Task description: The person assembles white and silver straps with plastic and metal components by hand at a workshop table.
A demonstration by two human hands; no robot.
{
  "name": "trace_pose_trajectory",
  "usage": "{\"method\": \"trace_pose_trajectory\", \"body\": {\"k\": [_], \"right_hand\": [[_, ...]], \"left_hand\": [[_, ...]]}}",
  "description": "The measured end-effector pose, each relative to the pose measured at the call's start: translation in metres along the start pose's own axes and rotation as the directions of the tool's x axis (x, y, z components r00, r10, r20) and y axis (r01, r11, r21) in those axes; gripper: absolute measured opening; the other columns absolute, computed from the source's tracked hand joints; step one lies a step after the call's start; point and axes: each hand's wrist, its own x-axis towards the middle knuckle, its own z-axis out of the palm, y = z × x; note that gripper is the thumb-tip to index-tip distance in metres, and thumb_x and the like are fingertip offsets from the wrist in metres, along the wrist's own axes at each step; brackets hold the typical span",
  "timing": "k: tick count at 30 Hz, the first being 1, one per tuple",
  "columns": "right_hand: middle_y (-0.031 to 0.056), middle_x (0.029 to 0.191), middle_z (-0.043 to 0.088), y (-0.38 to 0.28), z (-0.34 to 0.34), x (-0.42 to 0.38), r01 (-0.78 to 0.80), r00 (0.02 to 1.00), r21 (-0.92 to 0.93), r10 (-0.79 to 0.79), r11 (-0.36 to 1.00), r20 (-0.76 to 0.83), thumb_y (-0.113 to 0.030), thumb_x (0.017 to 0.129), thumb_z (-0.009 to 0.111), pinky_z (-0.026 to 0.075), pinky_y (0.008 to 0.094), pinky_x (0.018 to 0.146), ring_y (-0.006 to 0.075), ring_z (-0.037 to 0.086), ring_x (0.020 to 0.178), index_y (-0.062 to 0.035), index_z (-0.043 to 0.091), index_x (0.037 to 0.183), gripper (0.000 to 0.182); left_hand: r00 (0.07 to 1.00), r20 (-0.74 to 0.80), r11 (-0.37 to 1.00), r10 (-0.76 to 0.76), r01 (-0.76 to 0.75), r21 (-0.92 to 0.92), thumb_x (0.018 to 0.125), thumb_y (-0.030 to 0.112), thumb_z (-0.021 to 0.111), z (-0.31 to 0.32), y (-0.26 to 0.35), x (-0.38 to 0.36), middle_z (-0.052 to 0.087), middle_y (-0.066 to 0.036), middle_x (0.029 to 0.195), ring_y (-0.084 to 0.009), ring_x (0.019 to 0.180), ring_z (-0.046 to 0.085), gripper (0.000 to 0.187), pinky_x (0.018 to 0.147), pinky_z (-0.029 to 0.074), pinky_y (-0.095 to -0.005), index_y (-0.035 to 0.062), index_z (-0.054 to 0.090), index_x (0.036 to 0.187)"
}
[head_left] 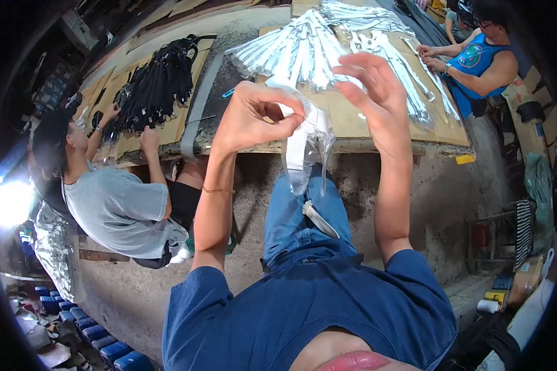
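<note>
My left hand (254, 117) is closed, thumb and fingertips pinched on a white strap in clear plastic (301, 151). The strap hangs down in front of the table edge, above my lap. My right hand (377, 93) is raised to the right of it, fingers spread and apart, with nothing visible in it. Fanned out on the table beyond my hands lies a pile of white straps in clear plastic (291, 49). Across my jeans rests a tied bundle of thin white strands (319, 220).
Black straps (158, 86) are heaped on cardboard at the left, where a seated person in grey (114, 198) works. A person in a blue vest (483, 62) handles pieces at the far right. A blue pen (228, 93) lies on the table. Blue containers (114, 352) line the lower left.
</note>
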Motion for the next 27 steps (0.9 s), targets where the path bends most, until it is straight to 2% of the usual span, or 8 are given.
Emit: {"method": "trace_pose_trajectory", "body": {"k": [2,5,8,13,16,19,21,27], "right_hand": [[0.0098,0.108,0.061,-0.007,-0.002,-0.008,0.041,0.995,-0.083,-0.048,0.996,-0.087,-0.002,0.083,0.072,0.052,0.0257,0.081,0.0141,0.063,0.092,0.0022,0.057,0.115,0.035],[0.0064,0.090,0.067,-0.016,0.004,-0.021,-0.032,0.990,-0.064,0.041,0.997,0.138,-0.008,0.090,0.066,0.048,0.0222,0.073,0.0096,0.060,0.082,0.0035,0.066,0.096,0.013],[0.0043,0.085,0.067,-0.019,0.008,-0.015,-0.008,0.971,-0.260,0.069,0.966,0.228,-0.009,0.090,0.067,0.047,0.0225,0.070,0.0071,0.057,0.076,0.0026,0.067,0.095,0.013],[0.0041,0.076,0.067,-0.019,0.013,-0.009,-0.021,0.944,-0.355,0.135,0.935,0.300,-0.011,0.088,0.069,0.047,0.0244,0.062,0.0075,0.056,0.066,-0.0002,0.069,0.090,0.011],[0.0073,0.075,0.068,-0.023,0.020,-0.008,-0.030,0.955,-0.488,0.170,0.872,0.245,-0.010,0.085,0.071,0.048,0.0257,0.060,0.0099,0.059,0.063,-0.0007,0.069,0.091,0.011],[0.0026,0.077,0.067,-0.028,0.027,-0.010,-0.028,0.967,-0.573,0.167,0.819,0.191,-0.004,0.083,0.071,0.044,0.0248,0.059,0.0076,0.055,0.066,-0.0009,0.068,0.090,0.008],[0.0118,0.078,0.069,-0.030,0.030,-0.011,0.079,0.981,-0.639,0.052,0.765,0.185,-0.008,0.081,0.072,0.051,0.0295,0.061,0.0188,0.066,0.065,-0.0011,0.068,0.089,0.012],[0.0123,0.082,0.069,-0.030,0.035,-0.014,0.165,0.980,-0.722,-0.028,0.672,0.198,-0.007,0.077,0.074,0.054,0.0341,0.064,0.0256,0.068,0.070,-0.0014,0.066,0.086,0.013]], "left_hand": [[0.996,-0.085,1.000,0.017,-0.019,-0.024,0.075,-0.002,0.070,0.000,-0.004,-0.003,0.067,0.001,0.071,0.0005,0.058,0.054,0.009,0.048,0.038,-0.0160,0.0002,0.073,0.083],[0.989,-0.150,1.000,0.013,-0.013,0.000,0.075,-0.002,0.071,0.000,-0.008,-0.004,0.067,0.001,0.071,0.0006,0.058,0.054,0.008,0.048,0.037,-0.0156,-0.0002,0.072,0.082],[0.986,-0.162,0.999,0.027,-0.020,0.045,0.076,-0.001,0.071,0.005,-0.007,-0.002,0.067,0.001,0.070,0.0007,0.058,0.053,0.007,0.048,0.037,-0.0156,-0.0005,0.072,0.083],[0.990,-0.137,0.998,-0.020,0.028,0.058,0.078,-0.006,0.069,0.007,-0.001,-0.007,0.068,-0.003,0.078,-0.0029,0.065,0.057,0.009,0.053,0.042,-0.0176,-0.0024,0.071,0.085],[0.988,-0.153,0.996,-0.035,0.046,0.072,0.080,-0.004,0.069,0.009,0.004,-0.008,0.068,-0.002,0.078,-0.0021,0.064,0.056,0.007,0.053,0.042,-0.0172,-0.0023,0.071,0.086],[0.981,-0.190,0.995,-0.031,0.047,0.083,0.081,-0.002,0.069,0.014,0.002,-0.010,0.068,-0.001,0.077,-0.0014,0.063,0.054,0.007,0.052,0.040,-0.0168,-0.0023,0.071,0.088],[0.977,-0.214,0.996,-0.019,0.036,0.076,0.081,-0.002,0.070,0.016,-0.004,-0.012,0.067,-0.001,0.076,-0.0010,0.062,0.054,0.007,0.052,0.039,-0.0168,-0.0022,0.071,0.088],[0.972,-0.234,0.986,-0.012,0.050,0.159,0.082,-0.001,0.070,0.019,0.001,-0.015,0.067,0.000,0.077,-0.0015,0.063,0.054,0.009,0.053,0.040,-0.0173,-0.0019,0.072,0.091]]}}
